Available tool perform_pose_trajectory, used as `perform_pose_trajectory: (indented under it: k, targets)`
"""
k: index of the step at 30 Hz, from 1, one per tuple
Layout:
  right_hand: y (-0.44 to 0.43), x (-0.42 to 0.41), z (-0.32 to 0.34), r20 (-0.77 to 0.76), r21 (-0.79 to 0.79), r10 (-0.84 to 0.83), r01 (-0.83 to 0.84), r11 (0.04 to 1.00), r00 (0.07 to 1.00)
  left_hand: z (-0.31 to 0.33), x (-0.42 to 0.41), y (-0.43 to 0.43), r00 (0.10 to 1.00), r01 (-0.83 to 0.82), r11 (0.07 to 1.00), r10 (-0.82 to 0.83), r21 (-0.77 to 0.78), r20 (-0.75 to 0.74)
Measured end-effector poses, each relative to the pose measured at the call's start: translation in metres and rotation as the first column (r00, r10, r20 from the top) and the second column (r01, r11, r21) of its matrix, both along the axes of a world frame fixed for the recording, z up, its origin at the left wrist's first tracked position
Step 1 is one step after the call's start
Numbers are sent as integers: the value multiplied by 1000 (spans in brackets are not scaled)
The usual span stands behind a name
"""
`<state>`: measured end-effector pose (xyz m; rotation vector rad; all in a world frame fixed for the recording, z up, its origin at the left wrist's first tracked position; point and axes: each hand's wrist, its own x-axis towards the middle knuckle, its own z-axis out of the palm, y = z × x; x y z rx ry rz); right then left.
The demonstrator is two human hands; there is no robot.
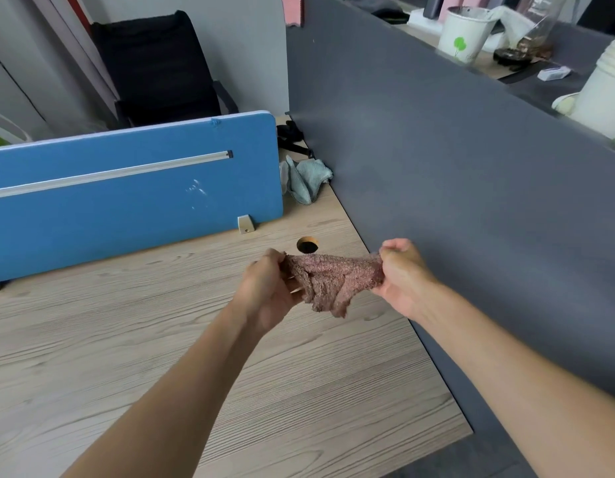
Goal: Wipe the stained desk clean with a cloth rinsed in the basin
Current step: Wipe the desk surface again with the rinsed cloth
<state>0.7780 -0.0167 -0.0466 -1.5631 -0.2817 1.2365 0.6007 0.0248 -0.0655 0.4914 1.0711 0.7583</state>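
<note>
1. Blue divider panel (126, 194) stands on the far side of the desk at about ten o'clock. The wood-grain desk (126, 339) spreads below it, and no stain shows clearly on it from this view.
2. Left hand (268, 288), just left of centre, grips one end of the cloth with curled fingers. Its forearm reaches in from seven o'clock.
3. The brownish-pink cloth (333, 281) hangs in the air above the desk, stretched between both hands. The cable hole (308, 244) is at its twelve o'clock. Its top edge is taut and the rest sags in bunched folds.
4. The right hand (402, 274) pinches the other end, fingertips gathered at the top. Its forearm comes in from five o'clock, close beside the grey partition (471, 201).
5. The step looks like opening the cloth out before wiping. It goes best if both ends are pulled evenly until the folds drop out. The cloth can then be folded into a flat pad so a broad face meets the wood. Whether it is wet cannot be told.
6. No basin is in view. A second, pale blue-grey rag (308, 179) lies in the desk corner at twelve o'clock.
</note>
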Motion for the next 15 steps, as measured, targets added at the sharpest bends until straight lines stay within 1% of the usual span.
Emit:
perform_pose_trajectory:
  k: [1, 2, 3, 4, 5, 6, 8, 9, 11, 14, 15]
  targets:
    - [-2, 1, 0, -47, 25, 58, -57, 998, 997, 0, 1, -1, 1000, 13, 1000, -13, 7, 3]
    - [-5, 1, 0, -84, 50, 155, -151, 987, 984, -1, 0, -3, 1000, 24, 999, -24, 37, -8]
    - [-9, 2, 0, -85, 67, 267, -262, 963, 960, -3, 0, -5, 999, 24, 997, -22, 69, -32]
    - [-12, 2, -1, -64, 67, 360, -356, 932, 931, -6, -1, -6, 998, 22, 995, -17, 96, -61]
    - [-16, 2, -2, -5, 45, 420, -419, 907, 908, -7, -2, -7, 996, 23, 993, -12, 119, -89]
    - [-18, 3, -5, 102, -2, 453, -455, 890, 886, -9, -4, -8, 994, 27, 990, -12, 135, -112]
    - [-21, 6, -11, 382, -115, 455, -448, 887, 804, -12, -12, -7, 990, 46, 989, -26, 142, -142]
    - [-22, 9, -14, 466, -139, 450, -439, 888, 762, -15, -17, -6, 989, 53, 989, -34, 137, -141]
    - [-24, 15, -20, 515, -169, 475, -459, 872, 713, -21, -24, -4, 990, 53, 991, -36, 125, -137]
    - [-24, 19, -24, 526, -253, 573, -528, 811, 628, -25, -27, -2, 986, 66, 989, -45, 132, -160]
    - [-24, 21, -23, 518, -263, 597, -550, 793, 613, -24, -26, -1, 984, 64, 987, -38, 146, -177]
